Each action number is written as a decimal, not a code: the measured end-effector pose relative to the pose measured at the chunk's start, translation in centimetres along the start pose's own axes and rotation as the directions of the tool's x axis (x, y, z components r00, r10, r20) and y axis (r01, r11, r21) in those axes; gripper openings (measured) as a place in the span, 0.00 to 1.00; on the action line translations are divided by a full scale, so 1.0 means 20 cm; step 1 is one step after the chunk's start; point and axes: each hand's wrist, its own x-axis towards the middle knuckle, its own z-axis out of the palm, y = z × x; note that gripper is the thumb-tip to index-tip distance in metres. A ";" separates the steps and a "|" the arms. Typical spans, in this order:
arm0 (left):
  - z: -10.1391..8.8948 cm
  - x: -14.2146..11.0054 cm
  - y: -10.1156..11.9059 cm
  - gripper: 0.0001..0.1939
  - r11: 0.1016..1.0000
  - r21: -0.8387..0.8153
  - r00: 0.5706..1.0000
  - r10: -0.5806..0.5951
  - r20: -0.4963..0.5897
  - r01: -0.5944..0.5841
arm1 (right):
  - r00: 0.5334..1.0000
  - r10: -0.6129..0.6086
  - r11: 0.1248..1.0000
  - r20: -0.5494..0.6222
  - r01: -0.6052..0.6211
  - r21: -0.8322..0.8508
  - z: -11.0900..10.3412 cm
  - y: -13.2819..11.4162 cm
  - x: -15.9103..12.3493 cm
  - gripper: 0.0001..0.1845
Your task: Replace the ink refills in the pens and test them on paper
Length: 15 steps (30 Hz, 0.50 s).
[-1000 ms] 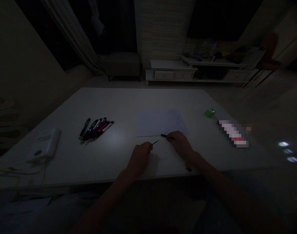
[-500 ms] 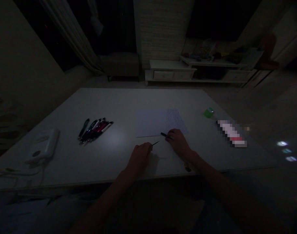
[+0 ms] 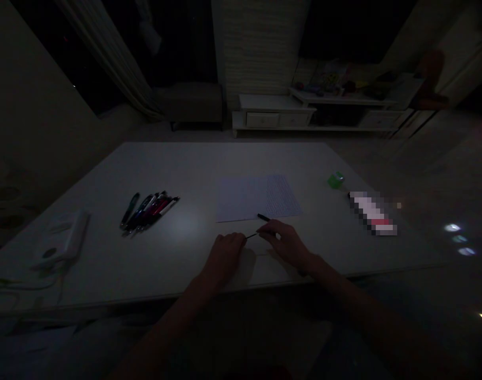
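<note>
My left hand (image 3: 226,256) is closed over the white table, holding a thin dark rod (image 3: 251,236) that looks like a pen refill. Its slim end points right, towards my right hand (image 3: 285,243). The thumb and fingertips of my right hand are pinched at that end. A black pen part (image 3: 263,217) lies at the lower edge of a sheet of paper (image 3: 243,198), just beyond my right fingers, which partly cover it. Dense handwriting fills the paper's right part. The dim light hides detail at the fingertips.
Several pens (image 3: 148,212) lie in a pile on the left of the table (image 3: 177,166). A white power strip (image 3: 62,237) with cables stands at the far left. On the right are a small green object (image 3: 336,180) and a blurred-out phone-like item (image 3: 371,212).
My right hand has moved off the black pen part, left and towards me, to the slim end of the refill. My left hand stays nearly in place. The view has shifted slightly.
</note>
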 end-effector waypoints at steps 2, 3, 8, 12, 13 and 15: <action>0.01 0.00 0.00 0.08 1.000 0.009 1.000 0.011 -0.001 -0.011 | 1.000 -0.024 1.000 0.008 0.024 0.013 0.01 0.00 0.01 0.06; 0.01 0.00 0.00 0.07 1.000 0.016 1.000 0.022 0.001 -0.022 | 0.999 -0.032 0.999 0.013 0.032 0.016 0.01 0.00 0.01 0.06; 0.02 0.00 0.00 0.06 0.999 0.041 0.999 0.033 0.005 -0.033 | 0.998 -0.051 0.998 0.022 0.051 0.024 0.01 0.00 0.01 0.06; 0.01 0.00 0.00 0.07 0.998 0.052 1.000 0.022 0.011 -0.022 | 0.999 -0.034 0.999 0.003 0.034 0.007 0.01 0.01 0.01 0.06; 0.00 0.00 0.00 0.07 0.998 0.056 1.000 0.027 0.016 -0.028 | 0.999 -0.037 0.999 0.010 0.037 0.006 0.01 0.01 0.01 0.07; 0.00 0.00 0.00 0.07 0.997 0.071 0.999 0.036 0.033 -0.038 | 0.998 -0.059 0.998 0.034 0.058 0.013 0.01 0.03 0.01 0.07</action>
